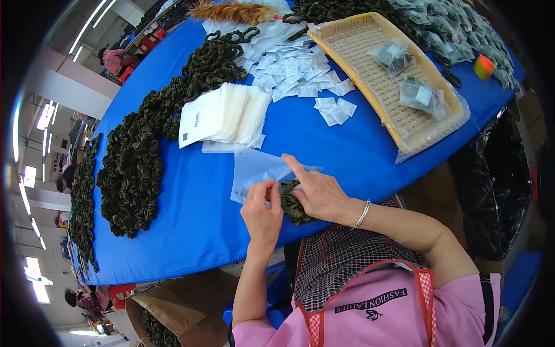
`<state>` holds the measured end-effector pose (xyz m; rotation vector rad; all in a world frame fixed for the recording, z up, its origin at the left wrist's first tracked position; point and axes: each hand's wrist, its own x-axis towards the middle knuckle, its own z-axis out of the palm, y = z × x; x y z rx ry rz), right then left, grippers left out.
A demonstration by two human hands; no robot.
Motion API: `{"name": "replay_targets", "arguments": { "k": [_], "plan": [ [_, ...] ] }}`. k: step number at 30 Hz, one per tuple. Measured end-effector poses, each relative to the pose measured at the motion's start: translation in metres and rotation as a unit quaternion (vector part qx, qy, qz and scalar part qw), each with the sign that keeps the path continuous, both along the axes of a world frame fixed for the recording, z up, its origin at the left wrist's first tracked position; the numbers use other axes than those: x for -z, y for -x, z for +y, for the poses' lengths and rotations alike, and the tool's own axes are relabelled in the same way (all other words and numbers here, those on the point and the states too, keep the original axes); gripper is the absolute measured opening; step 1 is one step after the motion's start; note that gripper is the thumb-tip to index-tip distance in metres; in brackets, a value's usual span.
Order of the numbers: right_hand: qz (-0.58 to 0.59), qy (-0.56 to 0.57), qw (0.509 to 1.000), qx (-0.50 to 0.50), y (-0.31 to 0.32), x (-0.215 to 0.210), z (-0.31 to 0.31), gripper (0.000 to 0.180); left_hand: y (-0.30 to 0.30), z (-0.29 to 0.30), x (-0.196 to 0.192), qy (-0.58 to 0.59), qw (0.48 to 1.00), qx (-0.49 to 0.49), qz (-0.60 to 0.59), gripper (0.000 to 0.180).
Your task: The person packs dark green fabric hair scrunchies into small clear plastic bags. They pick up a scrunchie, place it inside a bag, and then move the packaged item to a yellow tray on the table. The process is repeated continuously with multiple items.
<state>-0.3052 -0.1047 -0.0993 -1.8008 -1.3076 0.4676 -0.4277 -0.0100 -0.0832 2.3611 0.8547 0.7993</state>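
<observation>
My left hand pinches the edge of a translucent plastic bag over the table's near edge. In my right hand, under the curled fingers and thumb, is a dark olive ruched scrunchie; the index finger points up beside the bag. The bag lies partly behind both hands, so its mouth is hard to make out. Just beyond it rests a stack of white frosted bags. Small printed paper labels are scattered farther back.
Dark scrunchies pile in a long heap on the blue table. To the right sits a yellow basket with two filled packets; more packets heap behind an orange-and-green tape roll. Below left stands a cardboard box.
</observation>
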Motion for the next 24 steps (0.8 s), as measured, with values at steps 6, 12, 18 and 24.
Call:
{"name": "replay_targets", "arguments": {
  "k": [6,12,18,24],
  "plan": [
    [0.052,-0.031,0.997,0.052,-0.013,0.011,0.008,0.039,0.0,-0.012,-0.002,-0.264,0.955,0.136,0.019,0.018],
    [0.291,-0.079,0.944,0.131,-0.014,0.006,0.009,0.023,-0.005,-0.01,0.02,-0.175,0.979,-0.087,-0.049,0.035],
    [0.348,-0.136,0.895,0.244,-0.023,0.023,0.017,0.035,-0.015,-0.042,0.03,0.091,0.982,-0.1,-0.131,0.016],
    [0.067,-0.03,0.964,0.255,-0.023,0.003,0.028,0.038,-0.033,-0.071,0.036,0.142,0.972,-0.099,-0.159,0.022]
  ]
}}
